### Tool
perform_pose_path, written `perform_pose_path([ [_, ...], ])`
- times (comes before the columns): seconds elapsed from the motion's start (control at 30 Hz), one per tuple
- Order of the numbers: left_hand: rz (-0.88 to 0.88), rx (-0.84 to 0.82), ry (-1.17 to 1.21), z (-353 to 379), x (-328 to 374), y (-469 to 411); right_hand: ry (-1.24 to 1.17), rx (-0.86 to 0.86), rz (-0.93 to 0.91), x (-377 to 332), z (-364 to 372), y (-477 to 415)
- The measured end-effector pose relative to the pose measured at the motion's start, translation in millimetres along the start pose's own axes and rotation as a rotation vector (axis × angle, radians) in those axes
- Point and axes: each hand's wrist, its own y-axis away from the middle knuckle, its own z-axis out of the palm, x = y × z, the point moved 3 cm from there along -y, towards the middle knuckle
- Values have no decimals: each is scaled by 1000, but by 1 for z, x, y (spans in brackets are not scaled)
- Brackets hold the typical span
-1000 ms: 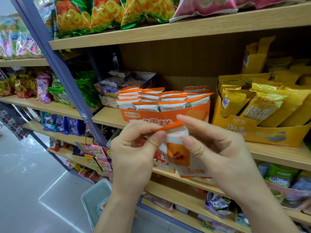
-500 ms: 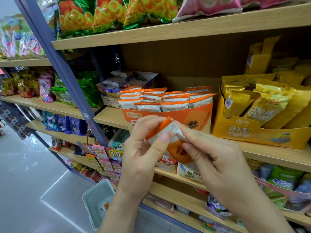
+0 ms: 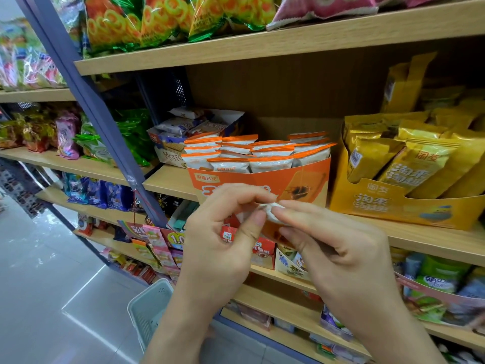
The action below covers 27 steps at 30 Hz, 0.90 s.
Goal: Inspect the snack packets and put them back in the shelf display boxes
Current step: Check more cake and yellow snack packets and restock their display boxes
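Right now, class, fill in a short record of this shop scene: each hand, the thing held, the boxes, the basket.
left hand: pinches the packet
right hand: pinches the same packet
packet: small, white, held in front of the orange box
orange box: on the shelf, holds rows of orange-topped packets
yellow box: right of the orange box, holds yellow bags
basket: pale, below the hands

The wafer box reads "Morro", a lower-shelf sign shows "1.0", and the orange display box carries "闲趣日纪".
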Motion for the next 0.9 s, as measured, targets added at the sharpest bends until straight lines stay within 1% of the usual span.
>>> perform_pose_path([
  [0.1, 129, -123, -247, -4, 11, -4, 44, 14, -12, 1, -1, 1],
  [0.2, 237, -137, -397, -8, 13, -6, 45, -1, -14, -2, -3, 0],
  [0.33, 300, -63, -401, -9, 10, -4, 53, -51, 19, -3, -6, -1],
  [0.47, 286, -6, -384, -11, 5, -2, 162, -223, 96, 3, -14, -5],
  [0.53, 210, 71, -335, -17, -2, -3, 245, -300, 133, 10, -22, -6],
  [0.57, 152, 118, -284, -21, -7, -3, 243, -308, 148, 13, -26, -7],
  [0.63, 24, 194, -156, -28, -17, -2, 82, -282, 232, 16, -33, -9],
  [0.7, -130, 256, -7, -27, -27, 1, -193, -247, 354, 16, -34, -11],
  [0.73, -209, 287, 73, -24, -31, 2, -298, -233, 383, 16, -33, -12],
  [0.77, -274, 310, 145, -21, -33, 3, -365, -224, 394, 15, -33, -13],
  [0.83, -340, 321, 215, -15, -34, 5, -422, -211, 392, 11, -31, -15],
  [0.9, -349, 263, 201, -14, -34, 5, -439, -159, 391, 11, -29, -15],
])
